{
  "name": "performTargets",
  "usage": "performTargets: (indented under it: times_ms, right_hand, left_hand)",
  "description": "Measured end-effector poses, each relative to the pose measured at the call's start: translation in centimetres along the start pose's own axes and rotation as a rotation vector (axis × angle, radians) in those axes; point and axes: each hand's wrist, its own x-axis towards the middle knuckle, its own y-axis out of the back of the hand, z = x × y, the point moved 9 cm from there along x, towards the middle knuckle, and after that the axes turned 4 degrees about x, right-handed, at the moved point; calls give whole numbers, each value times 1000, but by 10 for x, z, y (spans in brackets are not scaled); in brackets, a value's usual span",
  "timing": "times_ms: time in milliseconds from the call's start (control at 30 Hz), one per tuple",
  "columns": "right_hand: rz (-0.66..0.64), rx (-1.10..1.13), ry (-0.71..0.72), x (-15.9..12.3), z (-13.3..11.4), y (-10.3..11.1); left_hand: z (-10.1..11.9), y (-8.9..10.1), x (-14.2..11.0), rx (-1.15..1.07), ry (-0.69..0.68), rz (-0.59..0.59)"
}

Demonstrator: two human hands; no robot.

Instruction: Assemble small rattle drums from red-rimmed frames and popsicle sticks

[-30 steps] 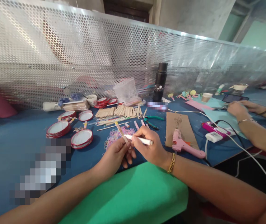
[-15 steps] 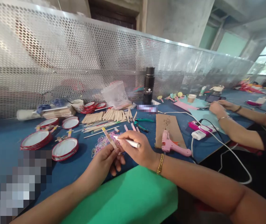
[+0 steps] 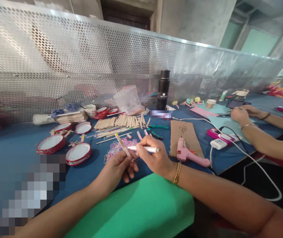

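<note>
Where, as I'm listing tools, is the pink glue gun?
In the head view, the glue gun lies right of centre, partly over the cardboard, between the right hand and the white plug.

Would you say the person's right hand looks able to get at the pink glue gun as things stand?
Probably yes: the pink glue gun lies close to the right hand, partly over the cardboard, with nothing visible in between. The hand holds a white pen, though, which might need setting down first.
</note>
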Motion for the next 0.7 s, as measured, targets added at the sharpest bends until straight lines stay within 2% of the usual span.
performTargets:
  times_ms: [233,700]
  right_hand:
    - [21,-1,-8,0,2,-1]
    - [-39,5,-39,-3,8,-9]
  left_hand:
    - [4,-2,-3,18,4,-2]
    - [2,-2,-1,21,8,2]
